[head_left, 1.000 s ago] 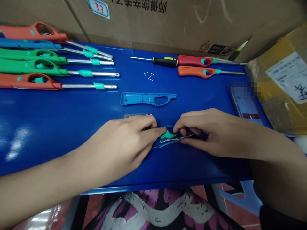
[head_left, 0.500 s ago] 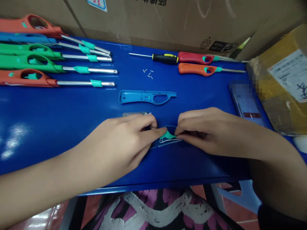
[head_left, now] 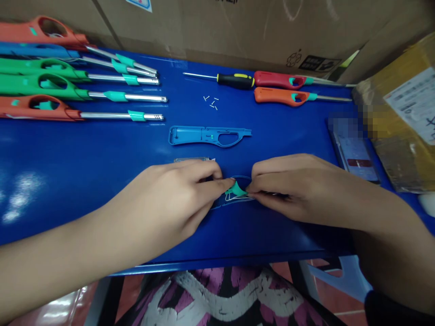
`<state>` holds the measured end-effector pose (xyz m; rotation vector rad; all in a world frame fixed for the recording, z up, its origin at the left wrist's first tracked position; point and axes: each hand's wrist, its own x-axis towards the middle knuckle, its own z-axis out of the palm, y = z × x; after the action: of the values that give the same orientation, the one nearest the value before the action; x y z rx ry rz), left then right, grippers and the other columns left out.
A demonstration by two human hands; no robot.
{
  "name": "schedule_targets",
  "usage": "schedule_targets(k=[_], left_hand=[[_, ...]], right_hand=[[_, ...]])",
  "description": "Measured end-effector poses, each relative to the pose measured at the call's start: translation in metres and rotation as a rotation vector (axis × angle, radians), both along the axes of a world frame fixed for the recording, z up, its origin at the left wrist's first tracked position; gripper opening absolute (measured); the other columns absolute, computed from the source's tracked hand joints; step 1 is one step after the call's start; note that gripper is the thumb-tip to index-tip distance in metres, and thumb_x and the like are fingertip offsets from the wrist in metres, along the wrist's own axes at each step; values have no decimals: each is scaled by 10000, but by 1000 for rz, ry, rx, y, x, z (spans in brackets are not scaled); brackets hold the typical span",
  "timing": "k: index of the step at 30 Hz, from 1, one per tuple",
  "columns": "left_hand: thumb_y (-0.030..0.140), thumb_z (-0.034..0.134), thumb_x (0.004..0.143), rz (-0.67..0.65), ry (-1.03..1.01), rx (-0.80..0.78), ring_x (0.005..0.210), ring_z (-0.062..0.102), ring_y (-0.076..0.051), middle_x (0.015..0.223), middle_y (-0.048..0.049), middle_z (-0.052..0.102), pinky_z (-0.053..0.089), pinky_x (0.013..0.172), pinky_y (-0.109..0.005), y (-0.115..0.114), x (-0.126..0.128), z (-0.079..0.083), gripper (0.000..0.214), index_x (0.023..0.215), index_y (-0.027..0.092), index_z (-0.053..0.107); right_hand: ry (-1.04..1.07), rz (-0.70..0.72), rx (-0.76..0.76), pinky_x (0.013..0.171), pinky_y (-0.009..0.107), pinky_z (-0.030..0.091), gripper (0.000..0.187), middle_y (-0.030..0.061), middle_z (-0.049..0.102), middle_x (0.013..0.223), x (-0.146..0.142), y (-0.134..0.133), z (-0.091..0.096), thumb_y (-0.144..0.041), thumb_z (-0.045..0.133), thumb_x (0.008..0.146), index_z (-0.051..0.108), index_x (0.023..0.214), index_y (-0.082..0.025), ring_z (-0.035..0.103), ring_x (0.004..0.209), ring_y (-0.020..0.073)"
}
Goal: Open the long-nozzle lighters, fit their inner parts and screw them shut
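Between my two hands lies a blue lighter shell half [head_left: 222, 207], mostly hidden under my left fingers. A green lighter trigger [head_left: 239, 189] sits at its finger opening, with a thin white wire [head_left: 234, 198] running alongside. My left hand [head_left: 183, 194] is closed over the handle part, its thumb tip touching the trigger's left end. At the trigger's right end my right hand [head_left: 285, 185] pinches with thumb and forefinger; its fingertips hide the exact contact. A clear part [head_left: 192, 160], perhaps the fuel tank, shows behind my left knuckles. Farther back lies the other blue shell half [head_left: 190, 136], hollow side up.
Several long lighters [head_left: 44, 108] lie at the left. Small screws [head_left: 212, 103] are scattered near a black-yellow screwdriver [head_left: 236, 81]. Red [head_left: 275, 79] and orange [head_left: 280, 96] lighters lie at its right. A phone [head_left: 355, 151] and a taped box [head_left: 390, 158] stand at right; cardboard [head_left: 220, 36] borders the back.
Both hands stay nearly in place, with the right fingertips a touch farther left. The trigger looks slightly shifted left. The view has moved a little.
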<state>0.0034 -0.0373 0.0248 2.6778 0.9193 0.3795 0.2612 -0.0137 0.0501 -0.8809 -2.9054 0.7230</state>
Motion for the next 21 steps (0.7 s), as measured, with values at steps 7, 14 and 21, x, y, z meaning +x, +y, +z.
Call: schedule_targets(k=[7,14,21], left_hand=[[171,476,987,5,-31,5,954,717,-257,1092,-89,729,631,785,-413,0,1,0,347,1268,190,679],[159,491,982,15,-58,-52,947,723,-270,1078,-75,743,636,786,-457,-1,3,0,313,1196,195,715],[169,496,979,46,-51,-64,960,711,-256,1094,-67,726,623,791,-433,0,3,0,324,1232,207,695]], right_hand=[[78,-42,-127,776,290,456,222,12,719,929,3,3,-1,-152,522,975,728,932,-225,658,870,150],[110,-228,-287,680,259,457,71,-6,690,861,-7,8,-3,-162,691,864,718,823,-213,615,757,122],[73,-340,-205,650,272,407,105,-16,639,805,-11,3,-6,-275,761,818,680,798,-211,540,706,118]])
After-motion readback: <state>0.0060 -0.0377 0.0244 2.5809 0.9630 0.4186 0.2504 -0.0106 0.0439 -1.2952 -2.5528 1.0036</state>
